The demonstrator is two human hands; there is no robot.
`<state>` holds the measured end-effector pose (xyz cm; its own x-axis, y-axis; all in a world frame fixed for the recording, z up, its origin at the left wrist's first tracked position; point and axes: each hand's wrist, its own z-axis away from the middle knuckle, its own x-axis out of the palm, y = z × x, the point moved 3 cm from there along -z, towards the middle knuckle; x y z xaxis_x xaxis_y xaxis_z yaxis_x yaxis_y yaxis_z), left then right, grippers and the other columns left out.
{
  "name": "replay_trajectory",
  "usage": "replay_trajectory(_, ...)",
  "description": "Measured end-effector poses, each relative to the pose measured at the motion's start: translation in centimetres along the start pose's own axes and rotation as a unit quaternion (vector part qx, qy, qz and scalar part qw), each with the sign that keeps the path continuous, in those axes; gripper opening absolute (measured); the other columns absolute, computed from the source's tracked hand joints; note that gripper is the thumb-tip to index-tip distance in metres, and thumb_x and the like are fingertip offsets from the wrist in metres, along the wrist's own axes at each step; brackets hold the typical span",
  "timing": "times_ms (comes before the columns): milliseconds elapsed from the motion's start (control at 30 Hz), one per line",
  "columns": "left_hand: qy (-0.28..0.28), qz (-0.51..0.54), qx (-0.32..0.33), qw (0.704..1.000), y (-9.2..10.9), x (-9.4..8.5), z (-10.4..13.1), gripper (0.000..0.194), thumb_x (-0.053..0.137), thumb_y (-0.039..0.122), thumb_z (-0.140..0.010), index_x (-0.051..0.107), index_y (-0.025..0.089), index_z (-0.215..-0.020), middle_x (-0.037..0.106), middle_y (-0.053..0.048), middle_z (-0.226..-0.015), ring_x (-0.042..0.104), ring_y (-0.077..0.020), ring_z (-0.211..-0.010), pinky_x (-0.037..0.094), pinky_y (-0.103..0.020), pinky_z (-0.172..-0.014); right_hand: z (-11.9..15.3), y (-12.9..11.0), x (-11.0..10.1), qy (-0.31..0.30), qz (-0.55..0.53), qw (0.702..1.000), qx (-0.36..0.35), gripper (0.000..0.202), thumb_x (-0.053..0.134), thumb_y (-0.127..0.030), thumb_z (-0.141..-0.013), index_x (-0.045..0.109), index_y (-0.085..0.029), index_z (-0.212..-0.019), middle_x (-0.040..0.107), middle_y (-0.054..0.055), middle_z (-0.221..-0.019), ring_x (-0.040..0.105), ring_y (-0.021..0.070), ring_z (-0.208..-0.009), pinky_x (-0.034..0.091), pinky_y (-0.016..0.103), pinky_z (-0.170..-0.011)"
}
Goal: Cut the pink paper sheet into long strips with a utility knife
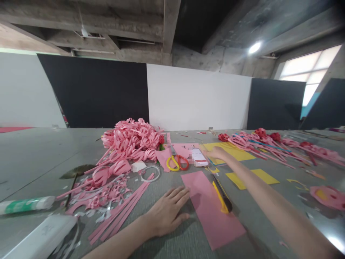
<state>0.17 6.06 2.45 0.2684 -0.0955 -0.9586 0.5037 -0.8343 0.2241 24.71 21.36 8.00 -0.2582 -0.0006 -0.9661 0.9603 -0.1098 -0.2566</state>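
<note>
Presently note left hand [172,207] palm down on grey work surface [78,147], fingers extended and unclenched, grasping nothing, fingertips right by left edge of pink sheet [205,216]. Cannot settle contact there.

Note right hand [217,154] stretched out at far side, over large yellow sheet [239,151], fingers blurred and directed left toward phone [199,157] with lit screen. Cannot tell touch or grip on phone from this view.

Locate pink sheet at near centre, just right of left hand, lying flat, slanting from far left to near right. Find black-and-yellow cutter [224,197] resting on right part of it. Record scissors [178,162] with red and yellow handles just left of phone, and smaller yellow piece [266,176] farther right, partly covered from view by right arm.

Left of left hand, log narrow pink strips [126,210], white ring [150,173] at their far ends, and, farther off, large heap of pink paper loops [132,138]. At left edge, see white-and-green tube [27,205] and, nearer, white box [43,237].
</note>
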Motion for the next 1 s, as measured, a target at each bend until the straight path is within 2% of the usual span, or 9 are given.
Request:
replay_trajectory(100, -0.029, 0.02, 0.012, 0.999, 0.1, -0.1, -0.1, 0.054, 0.036, 0.042, -0.087, 0.018, 0.024, -0.133, 0.029, -0.007, -0.136, 0.021, -0.023, -0.125, 0.017, -0.044, -0.1, 2.6, 0.0, 0.4, -0.049, 0.038, 0.998, -0.032, 0.052, 0.046, -0.056, -0.074, 0.062, -0.009, -0.087, 0.063, 0.012, -0.068, 0.06, 0.0216, -0.063, 0.041, 0.026, -0.055)
replay_trajectory(200, -0.033, 0.027, 0.017, 0.999, 0.3, -0.2, -0.2, 0.05, 0.038, 0.04, -0.086, 0.023, 0.025, -0.132, 0.035, -0.005, -0.133, 0.024, -0.0218, -0.124, 0.018, -0.043, -0.1, 5.9, -0.2, 2.2, -0.102, 0.076, 0.99, -0.057, 0.045, 0.05, -0.054, -0.071, 0.065, -0.012, -0.072, 0.06, 0.008, -0.054, 0.058, 0.0183, -0.048, 0.04, 0.025, -0.047)
replay_trajectory(267, -0.021, 0.03, 0.022, 0.999, 0.4, -0.3, -0.2, 0.047, 0.039, 0.038, -0.086, 0.028, 0.026, -0.13, 0.038, -0.005, -0.131, 0.026, -0.0214, -0.123, 0.019, -0.042, -0.1, 7.8, -0.3, 3.5, -0.114, 0.105, 0.985, -0.072, 0.034, 0.056, -0.045, -0.069, 0.065, -0.013, -0.061, 0.061, 0.009, -0.054, 0.059, 0.0203, -0.052, 0.04, 0.025, -0.05)
replay_trajectory(333, -0.005, 0.026, 0.03, 0.999, 0.5, -0.3, -0.1, 0.044, 0.041, 0.036, -0.084, 0.034, 0.025, -0.126, 0.04, -0.005, -0.129, 0.028, -0.022, -0.121, 0.021, -0.041, -0.1, 8.9, -0.3, 4.3, -0.09, 0.131, 0.984, -0.086, 0.021, 0.057, -0.031, -0.069, 0.065, -0.012, -0.066, 0.065, 0.013, -0.069, 0.061, 0.0239, -0.069, 0.041, 0.027, -0.058)
replay_trajectory(433, 0.016, 0.004, 0.04, 0.999, 0.6, -0.2, 0.0, 0.036, 0.045, 0.033, -0.082, 0.045, 0.023, -0.117, 0.042, -0.007, -0.124, 0.035, -0.0238, -0.117, 0.029, -0.038, -0.096, 9.6, 0.1, 4.6, -0.063, 0.156, 0.98, -0.102, 0.017, 0.052, -0.019, -0.07, 0.066, -0.011, -0.074, 0.065, 0.017, -0.083, 0.06, 0.0254, -0.081, 0.04, 0.027, -0.063)
replay_trajectory(567, 0.005, -0.035, 0.049, 0.998, 0.7, 0.3, 0.0, 0.024, 0.043, 0.029, -0.083, 0.052, 0.024, -0.105, 0.048, -0.007, -0.107, 0.052, -0.0202, -0.093, 0.042, -0.031, -0.081, 9.8, 1.2, 4.2, -0.055, 0.17, 0.979, -0.098, 0.017, 0.05, -0.019, -0.07, 0.065, -0.013, -0.072, 0.065, 0.016, -0.079, 0.061, 0.0237, -0.075, 0.039, 0.026, -0.057)
replay_trajectory(667, 0.004, -0.042, 0.075, 0.996, 0.9, 0.3, 0.0, 0.022, 0.043, 0.027, -0.083, 0.053, 0.023, -0.102, 0.05, -0.006, -0.101, 0.051, -0.0194, -0.091, 0.041, -0.03, -0.08, 10.1, 1.9, 3.7, -0.04, 0.183, 0.979, -0.076, 0.018, 0.048, -0.019, -0.071, 0.065, -0.012, -0.071, 0.065, 0.017, -0.077, 0.062, 0.0254, -0.073, 0.038, 0.027, -0.055)
replay_trajectory(867, 0.018, -0.02, 0.099, 0.995, 1.8, -0.3, 0.2, 0.034, 0.046, 0.03, -0.081, 0.045, 0.02, -0.113, 0.043, -0.009, -0.121, 0.036, -0.0232, -0.114, 0.03, -0.034, -0.094, 10.7, 2.3, 3.9, -0.007, 0.199, 0.978, -0.063, 0.022, 0.047, -0.024, -0.076, 0.063, -0.01, -0.083, 0.064, 0.018, -0.083, 0.061, 0.0284, -0.08, 0.039, 0.03, -0.059)
replay_trajectory(1000, -0.008, -0.057, 0.053, 0.997, 2.2, -0.2, 0.2, 0.032, 0.043, 0.03, -0.083, 0.043, 0.025, -0.115, 0.05, -0.006, -0.11, 0.046, -0.022, -0.098, 0.038, -0.035, -0.083, 10.6, 2.6, 4.1, -0.004, 0.204, 0.978, -0.05, 0.017, 0.054, -0.023, -0.073, 0.062, -0.01, -0.082, 0.064, 0.017, -0.082, 0.061, 0.0278, -0.08, 0.039, 0.03, -0.06)
